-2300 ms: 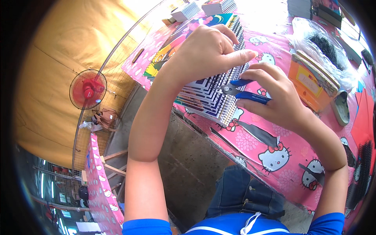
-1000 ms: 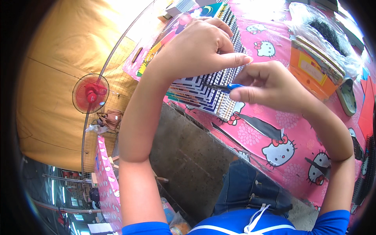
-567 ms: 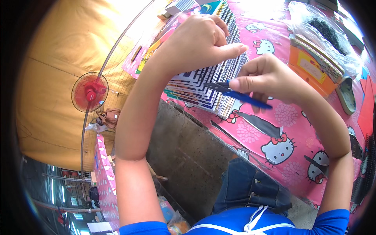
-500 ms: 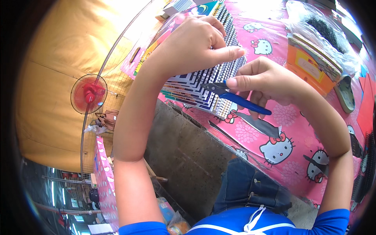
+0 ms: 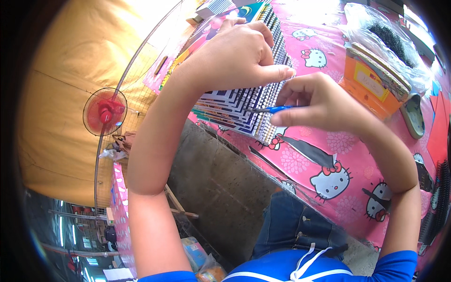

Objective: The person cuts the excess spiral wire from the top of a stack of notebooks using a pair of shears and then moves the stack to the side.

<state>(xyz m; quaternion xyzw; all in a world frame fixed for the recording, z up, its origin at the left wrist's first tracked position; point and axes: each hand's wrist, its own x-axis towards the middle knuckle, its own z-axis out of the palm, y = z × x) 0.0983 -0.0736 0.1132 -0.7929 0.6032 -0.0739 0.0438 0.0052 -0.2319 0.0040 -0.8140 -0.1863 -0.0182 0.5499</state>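
A stack of spiral-bound notebooks (image 5: 268, 101) lies at the table's edge, their wire coils lined up along the right side. My left hand (image 5: 235, 56) rests across the top of the stack, its fingers bent and apart and its thumb stretched toward the coils; some fingertips are hidden. Blue-handled wire nippers (image 5: 278, 109) are in my right hand (image 5: 322, 101), between thumb and fingers. Their dark jaws point left at the coils near the stack's lower corner. Whether the jaws touch a wire, I cannot tell.
The table has a torn pink patterned cover (image 5: 300, 162). To the right stand an orange box (image 5: 371, 89), a clear bag of black coils (image 5: 387, 40) and a green sandal-like object (image 5: 414, 117). A red fan (image 5: 105, 112) is at the left.
My right hand has turned, bringing its thumb below the nippers, which now lie nearly level with their handles mostly hidden. My left hand stays on the stack, with a finger lifted slightly.
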